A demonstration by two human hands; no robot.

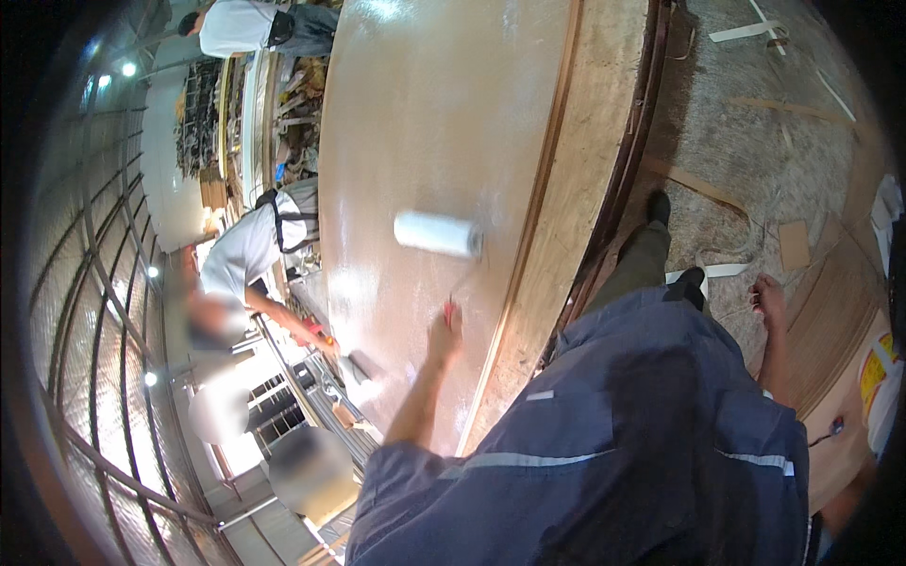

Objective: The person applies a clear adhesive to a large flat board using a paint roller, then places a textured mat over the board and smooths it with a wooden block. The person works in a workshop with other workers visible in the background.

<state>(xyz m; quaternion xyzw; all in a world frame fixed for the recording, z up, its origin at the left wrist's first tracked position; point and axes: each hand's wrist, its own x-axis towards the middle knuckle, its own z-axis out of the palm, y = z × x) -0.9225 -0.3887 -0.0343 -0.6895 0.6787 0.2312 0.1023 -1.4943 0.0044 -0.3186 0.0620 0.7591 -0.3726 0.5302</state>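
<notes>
Left hand (446, 337) clamps the red handle (449, 309) of a white roller (436, 235) over the glossy board (425, 113); right hand (768, 295) hangs half-open above the floor (727, 179).

I see a white, cylindrical, red-handled roller (437, 235), slightly blurred, lying crosswise over a broad tan panel (434, 113). The panel lies flat, its surface shining in patches.

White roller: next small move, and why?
Probably a short stroke along the brown board, away from the co-worker's tool: the left hand grips the white roller by its red handle, its sleeve over the glossy surface, and that tool is near the board's left edge.
</notes>
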